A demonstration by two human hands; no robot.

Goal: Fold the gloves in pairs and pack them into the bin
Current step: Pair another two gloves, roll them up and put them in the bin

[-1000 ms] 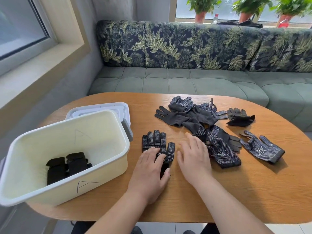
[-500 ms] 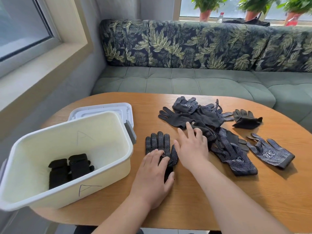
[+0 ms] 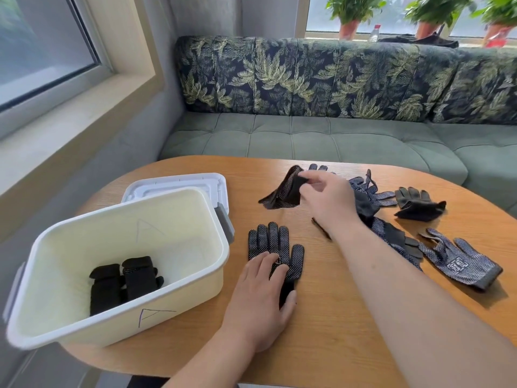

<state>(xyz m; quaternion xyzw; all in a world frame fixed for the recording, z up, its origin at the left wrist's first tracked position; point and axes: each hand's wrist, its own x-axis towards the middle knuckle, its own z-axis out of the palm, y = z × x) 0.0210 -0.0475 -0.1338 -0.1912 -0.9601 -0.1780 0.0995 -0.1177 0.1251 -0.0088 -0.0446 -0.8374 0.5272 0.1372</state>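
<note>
head | left hand (image 3: 260, 298) lies flat with straight fingers, pressing the cuff end of a dotted glove (image 3: 272, 245) spread on the desk (image 3: 321, 354) | right hand (image 3: 327, 203) pinches a black glove (image 3: 285, 191) that hangs from its fingertips, beside the loose glove pile (image 3: 391, 239) | bin (image 3: 167, 312) at the left holds two folded pairs (image 3: 123, 284)

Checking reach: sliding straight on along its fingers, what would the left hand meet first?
The left hand rests on the dotted glove, so that glove's fingers first; beyond, bare table, seemingly.
</note>
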